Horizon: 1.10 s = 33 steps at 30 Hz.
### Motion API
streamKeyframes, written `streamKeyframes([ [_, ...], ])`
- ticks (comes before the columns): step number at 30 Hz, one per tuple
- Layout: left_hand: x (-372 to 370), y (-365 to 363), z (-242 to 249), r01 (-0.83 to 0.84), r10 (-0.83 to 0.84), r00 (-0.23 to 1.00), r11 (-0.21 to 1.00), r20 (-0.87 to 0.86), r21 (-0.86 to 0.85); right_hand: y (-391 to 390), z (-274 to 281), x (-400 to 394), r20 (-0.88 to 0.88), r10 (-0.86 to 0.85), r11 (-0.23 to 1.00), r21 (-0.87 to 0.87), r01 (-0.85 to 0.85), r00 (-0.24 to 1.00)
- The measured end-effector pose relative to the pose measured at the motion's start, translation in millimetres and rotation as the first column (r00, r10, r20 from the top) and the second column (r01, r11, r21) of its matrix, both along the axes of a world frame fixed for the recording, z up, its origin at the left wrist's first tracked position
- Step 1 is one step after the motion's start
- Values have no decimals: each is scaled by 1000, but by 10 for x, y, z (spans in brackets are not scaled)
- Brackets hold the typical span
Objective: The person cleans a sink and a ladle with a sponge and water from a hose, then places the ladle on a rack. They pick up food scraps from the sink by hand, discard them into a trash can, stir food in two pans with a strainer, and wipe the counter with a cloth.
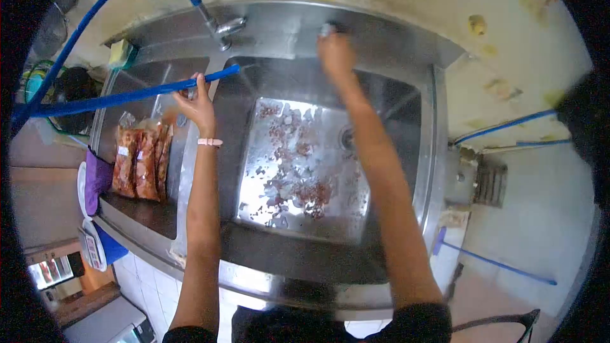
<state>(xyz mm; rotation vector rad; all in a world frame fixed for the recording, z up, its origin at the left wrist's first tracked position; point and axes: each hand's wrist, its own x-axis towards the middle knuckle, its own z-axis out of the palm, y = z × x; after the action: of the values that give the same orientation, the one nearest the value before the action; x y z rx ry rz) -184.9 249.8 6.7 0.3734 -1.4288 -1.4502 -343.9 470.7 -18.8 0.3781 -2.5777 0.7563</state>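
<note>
My left hand (198, 105) grips a blue hose (127, 96) that runs from the left edge across the left basin, its free end over the right sink basin (406, 98). A pink band sits on that wrist. My right hand (335, 54) reaches to the back ledge of the steel sink and rests on a small metal tap handle (328, 27). The right basin's floor holds water and pinkish scraps (295, 174) around the drain (347, 136).
A steel faucet (223, 28) fed by another blue hose stands at the back. Packaged meat (141, 161) lies in the left basin. A sponge (119, 54) sits at the back left. A purple cloth and a scale lie at the left edge.
</note>
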Motion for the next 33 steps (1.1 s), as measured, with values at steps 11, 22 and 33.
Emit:
streamKeyframes([
  [11,-29,100,28,120,-115,990,991,87,-60,-221,32,8,-145,-117,988,82,130,982],
  [22,194,-29,44,178,-171,971,984,165,-28,-65,44,33,-28,-215,940,266,214,976],
  [33,240,-11,182,116,-105,976,992,189,-44,1472,241,95,13,-234,929,297,219,972],
])
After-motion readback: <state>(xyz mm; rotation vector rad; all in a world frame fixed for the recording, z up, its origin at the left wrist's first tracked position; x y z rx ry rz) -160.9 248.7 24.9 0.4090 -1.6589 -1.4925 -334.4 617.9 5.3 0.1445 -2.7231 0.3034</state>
